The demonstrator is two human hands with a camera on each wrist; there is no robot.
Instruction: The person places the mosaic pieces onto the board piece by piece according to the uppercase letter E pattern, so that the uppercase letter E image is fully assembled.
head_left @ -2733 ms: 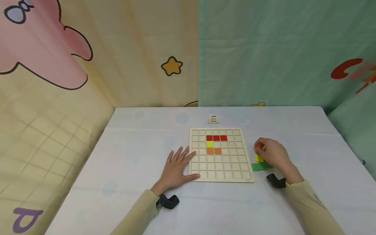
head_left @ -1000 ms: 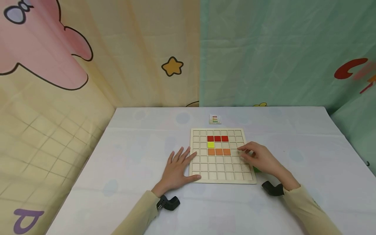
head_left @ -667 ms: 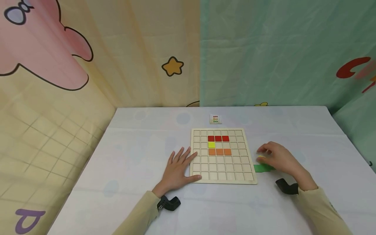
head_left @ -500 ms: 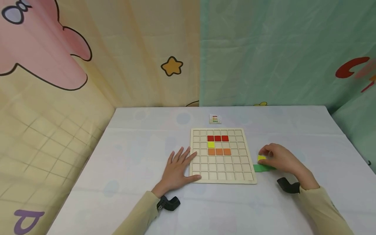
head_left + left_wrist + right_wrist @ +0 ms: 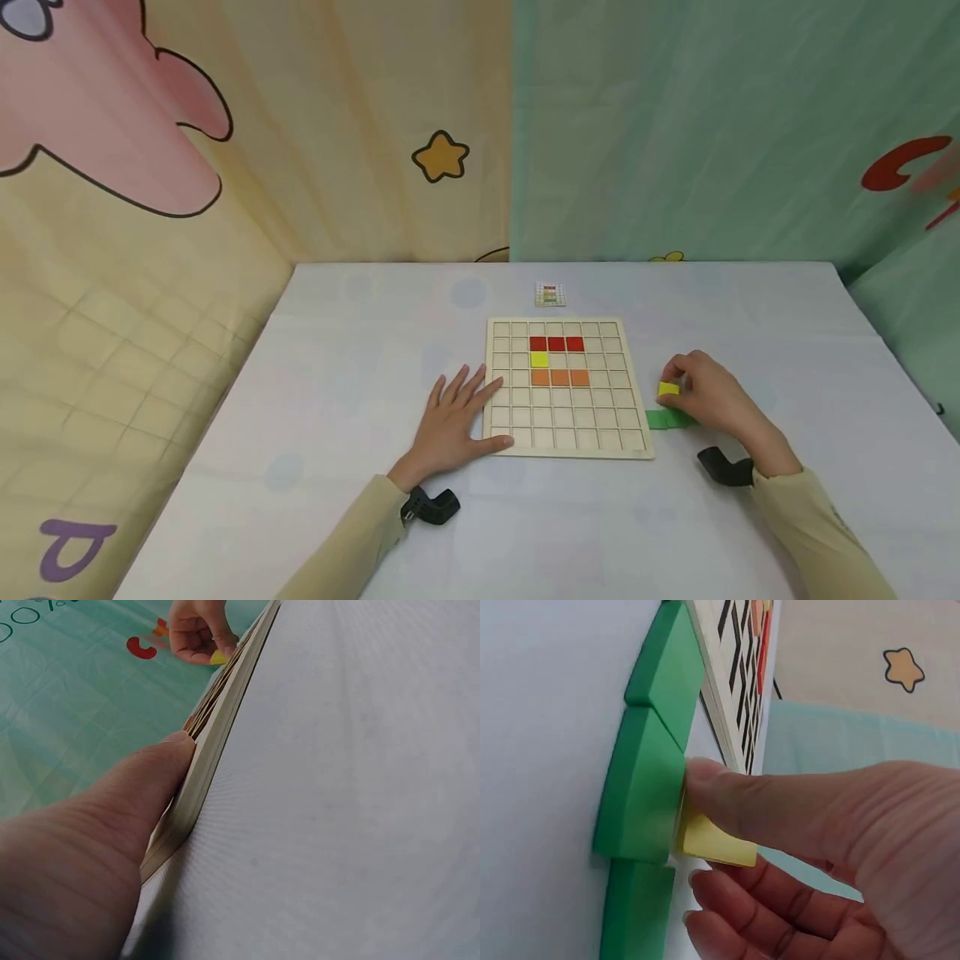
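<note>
- Tile (image 5: 668, 388), small, flat and bright yellow, with smooth faces and crisp straight edges; paler in the right wrist view.
- Placed off the board (image 5: 573, 437), beyond its right edge, just beside the green tiles (image 5: 660, 419) on the white table (image 5: 570, 525); contact with them impossible to tell.
- Gripped in the right hand (image 5: 708, 396), between thumb and fingers, with the gap closed to the tile's own width; thumb laid along one side, other fingers loosely bent.
- Green tiles thick, smooth and plain, lying in a slightly uneven row, three visible from the right wrist.
- Left hand (image 5: 450, 429) opened wide, fingers straight and spread; thumb on the board's near left corner, index fingertip just over its left edge.
- Board pale and wooden, divided into squares; bearing three red tiles (image 5: 557, 344) in a row, a second yellow tile (image 5: 539, 359) below the leftmost, then three orange tiles (image 5: 560, 377).
- Beyond the board, a small card (image 5: 551, 294) printed with coloured rows.
</note>
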